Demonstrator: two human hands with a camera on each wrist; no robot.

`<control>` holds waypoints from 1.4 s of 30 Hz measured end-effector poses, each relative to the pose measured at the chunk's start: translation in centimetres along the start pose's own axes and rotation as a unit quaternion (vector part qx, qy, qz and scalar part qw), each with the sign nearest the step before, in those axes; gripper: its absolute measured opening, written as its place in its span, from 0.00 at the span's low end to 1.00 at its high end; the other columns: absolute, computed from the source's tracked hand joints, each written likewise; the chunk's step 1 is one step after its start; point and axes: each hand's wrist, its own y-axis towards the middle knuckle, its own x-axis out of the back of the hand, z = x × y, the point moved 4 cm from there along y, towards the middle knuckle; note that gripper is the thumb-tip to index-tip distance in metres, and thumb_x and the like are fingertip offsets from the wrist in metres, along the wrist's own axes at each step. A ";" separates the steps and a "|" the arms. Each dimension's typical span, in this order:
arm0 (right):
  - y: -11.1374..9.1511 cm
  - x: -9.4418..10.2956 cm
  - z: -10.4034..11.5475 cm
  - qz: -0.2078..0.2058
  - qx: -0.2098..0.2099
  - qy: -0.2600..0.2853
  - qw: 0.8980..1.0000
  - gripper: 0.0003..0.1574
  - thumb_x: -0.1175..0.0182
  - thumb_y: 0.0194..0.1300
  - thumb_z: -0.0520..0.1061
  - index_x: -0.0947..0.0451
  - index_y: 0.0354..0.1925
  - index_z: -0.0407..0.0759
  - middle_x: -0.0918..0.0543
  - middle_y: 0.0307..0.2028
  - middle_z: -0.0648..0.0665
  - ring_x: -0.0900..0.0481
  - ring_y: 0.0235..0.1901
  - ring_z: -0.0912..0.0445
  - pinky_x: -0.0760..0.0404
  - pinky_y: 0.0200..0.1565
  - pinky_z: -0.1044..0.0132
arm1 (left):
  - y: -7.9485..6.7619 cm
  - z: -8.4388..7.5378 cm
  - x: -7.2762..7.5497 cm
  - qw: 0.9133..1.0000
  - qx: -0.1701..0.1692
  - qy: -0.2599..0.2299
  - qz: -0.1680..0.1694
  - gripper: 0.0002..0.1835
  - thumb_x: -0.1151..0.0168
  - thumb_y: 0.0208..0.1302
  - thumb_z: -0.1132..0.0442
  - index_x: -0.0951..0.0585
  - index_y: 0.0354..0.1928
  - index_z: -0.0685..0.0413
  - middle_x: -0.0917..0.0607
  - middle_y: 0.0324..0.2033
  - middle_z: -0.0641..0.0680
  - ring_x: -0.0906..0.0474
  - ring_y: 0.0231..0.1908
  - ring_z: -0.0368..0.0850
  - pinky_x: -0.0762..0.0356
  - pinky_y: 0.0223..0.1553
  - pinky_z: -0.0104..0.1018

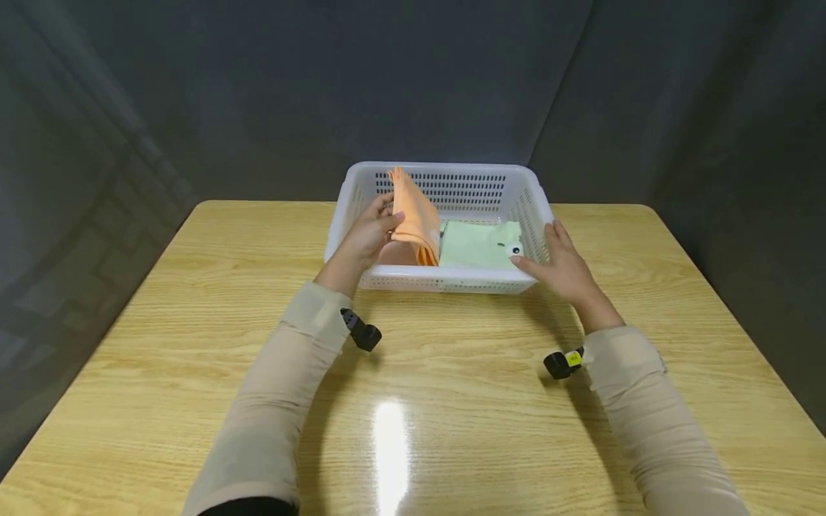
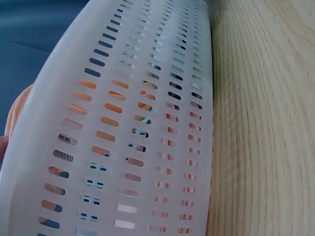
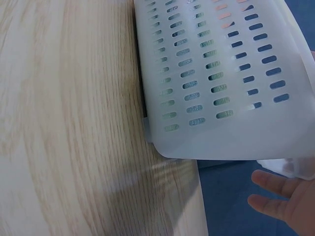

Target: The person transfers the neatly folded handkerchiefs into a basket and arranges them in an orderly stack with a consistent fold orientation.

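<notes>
A white perforated plastic basket (image 1: pixel 445 271) stands at the table's far edge. Over its left half, my left hand (image 1: pixel 365 233) pinches a folded orange cloth (image 1: pixel 414 218) between thumb and fingers. The cloth stands tilted, its lower edge inside the basket. Beneath it shows part of a pinkish thing (image 1: pixel 395 254). A folded pale green cloth (image 1: pixel 474 244) with a white-and-black eye detail lies in the right half. My right hand (image 1: pixel 563 269) is at the front right corner, thumb by the rim. In the right wrist view, its fingers (image 3: pixel 268 209) are extended outside the basket.
The wooden table (image 1: pixel 464 401) stretches in front of the basket and to both sides. Dark curtains (image 1: pixel 271 93) hang behind and beside it. A small black camera (image 1: pixel 365 335) sits on the left wrist, another camera (image 1: pixel 560 364) on the right.
</notes>
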 end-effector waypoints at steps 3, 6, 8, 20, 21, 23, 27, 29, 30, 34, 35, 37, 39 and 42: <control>-0.1 0.0 0.0 -0.001 0.000 0.000 1.000 0.61 0.50 0.53 0.68 0.71 0.64 0.36 0.74 0.64 0.43 0.64 0.61 0.37 0.56 0.53 0.37 | 0.3 0.2 0.0 1.000 0.007 0.009 -0.002 0.24 0.57 0.63 0.71 0.43 0.61 0.56 0.30 0.34 0.53 0.29 0.28 0.41 0.31 0.31 0.28; -0.1 0.1 0.1 -0.002 -0.001 -0.002 1.000 0.61 0.50 0.53 0.67 0.71 0.64 0.36 0.74 0.64 0.43 0.64 0.61 0.37 0.56 0.53 0.38 | 0.5 0.3 0.0 1.000 0.016 0.021 -0.016 0.24 0.56 0.63 0.71 0.42 0.61 0.55 0.30 0.34 0.53 0.30 0.28 0.41 0.31 0.30 0.28; -0.2 0.2 0.2 0.000 -0.003 -0.003 1.000 0.60 0.50 0.53 0.67 0.71 0.64 0.37 0.74 0.64 0.43 0.65 0.61 0.37 0.56 0.53 0.37 | 0.7 0.4 0.1 0.999 0.026 0.029 -0.031 0.24 0.56 0.63 0.70 0.42 0.61 0.55 0.31 0.34 0.53 0.30 0.28 0.41 0.31 0.31 0.29; -0.3 0.5 0.3 0.002 -0.006 0.002 1.000 0.60 0.50 0.54 0.67 0.73 0.64 0.37 0.75 0.64 0.44 0.66 0.61 0.38 0.57 0.53 0.37 | 0.6 0.6 0.7 0.983 0.033 0.132 -0.120 0.21 0.56 0.61 0.69 0.37 0.57 0.59 0.31 0.32 0.53 0.32 0.25 0.40 0.31 0.29 0.31; -0.3 0.5 0.3 0.002 -0.006 0.002 1.000 0.60 0.50 0.54 0.67 0.73 0.64 0.37 0.75 0.64 0.43 0.66 0.61 0.38 0.57 0.53 0.37 | 0.6 0.5 0.8 0.981 0.033 0.141 -0.125 0.20 0.56 0.60 0.69 0.36 0.56 0.60 0.31 0.31 0.53 0.32 0.25 0.40 0.31 0.28 0.30; -0.3 0.4 0.2 0.002 -0.007 0.002 1.000 0.60 0.50 0.54 0.67 0.72 0.64 0.37 0.75 0.64 0.43 0.66 0.61 0.38 0.57 0.53 0.37 | 0.5 0.5 0.9 0.977 0.038 0.161 -0.132 0.19 0.56 0.59 0.71 0.34 0.54 0.62 0.31 0.30 0.53 0.33 0.25 0.41 0.32 0.27 0.29; -0.3 0.4 0.1 0.002 -0.007 0.000 1.000 0.61 0.51 0.54 0.67 0.72 0.64 0.37 0.75 0.64 0.43 0.66 0.61 0.37 0.57 0.53 0.37 | 0.3 0.3 1.3 0.969 0.047 0.203 -0.132 0.18 0.55 0.57 0.72 0.33 0.51 0.66 0.31 0.31 0.54 0.33 0.26 0.41 0.33 0.27 0.29; -0.3 0.3 0.1 0.003 -0.007 0.000 1.000 0.61 0.51 0.54 0.67 0.72 0.64 0.37 0.75 0.64 0.43 0.66 0.61 0.37 0.57 0.53 0.37 | 0.2 0.3 1.5 0.966 0.054 0.221 -0.126 0.18 0.56 0.56 0.72 0.33 0.50 0.66 0.30 0.33 0.55 0.34 0.27 0.42 0.33 0.27 0.30; -0.3 0.3 0.1 0.003 -0.007 -0.001 1.000 0.60 0.51 0.54 0.67 0.72 0.64 0.37 0.75 0.64 0.43 0.66 0.61 0.37 0.57 0.53 0.37 | 0.2 0.3 1.7 0.965 0.057 0.226 -0.122 0.18 0.56 0.56 0.72 0.33 0.51 0.66 0.30 0.35 0.56 0.33 0.28 0.42 0.33 0.27 0.30; -0.4 0.4 0.2 0.005 -0.006 -0.003 1.000 0.60 0.51 0.54 0.67 0.72 0.64 0.37 0.75 0.64 0.42 0.66 0.61 0.37 0.57 0.53 0.37 | 0.2 0.3 2.1 0.956 0.069 0.263 -0.108 0.21 0.57 0.55 0.74 0.34 0.53 0.68 0.29 0.41 0.60 0.32 0.31 0.45 0.32 0.29 0.30; -0.4 0.4 0.2 0.005 -0.006 -0.004 1.000 0.60 0.51 0.54 0.67 0.72 0.64 0.36 0.75 0.64 0.42 0.66 0.61 0.37 0.57 0.53 0.37 | 0.2 0.3 2.2 0.954 0.071 0.273 -0.106 0.21 0.57 0.54 0.74 0.34 0.53 0.69 0.28 0.43 0.61 0.32 0.32 0.45 0.32 0.30 0.30; -0.4 0.4 0.3 0.005 -0.004 -0.005 1.000 0.60 0.51 0.54 0.67 0.72 0.64 0.36 0.75 0.64 0.42 0.66 0.61 0.37 0.57 0.53 0.38 | 0.1 0.2 2.3 0.947 0.077 0.293 -0.104 0.21 0.57 0.54 0.74 0.34 0.53 0.69 0.29 0.45 0.61 0.32 0.35 0.47 0.31 0.31 0.31; -0.4 0.5 0.4 0.005 -0.002 -0.005 1.000 0.60 0.51 0.54 0.67 0.72 0.64 0.36 0.75 0.64 0.41 0.66 0.61 0.37 0.57 0.53 0.38 | 0.1 0.2 2.4 0.942 0.080 0.309 -0.103 0.21 0.57 0.54 0.74 0.33 0.52 0.69 0.29 0.46 0.62 0.33 0.36 0.48 0.32 0.31 0.31; -0.4 0.5 0.4 0.006 -0.003 -0.004 1.000 0.60 0.51 0.54 0.67 0.72 0.64 0.36 0.74 0.64 0.41 0.66 0.61 0.38 0.58 0.54 0.38 | 0.1 0.1 2.5 0.914 0.072 0.388 -0.093 0.19 0.56 0.55 0.72 0.32 0.51 0.67 0.28 0.46 0.61 0.33 0.36 0.49 0.34 0.30 0.32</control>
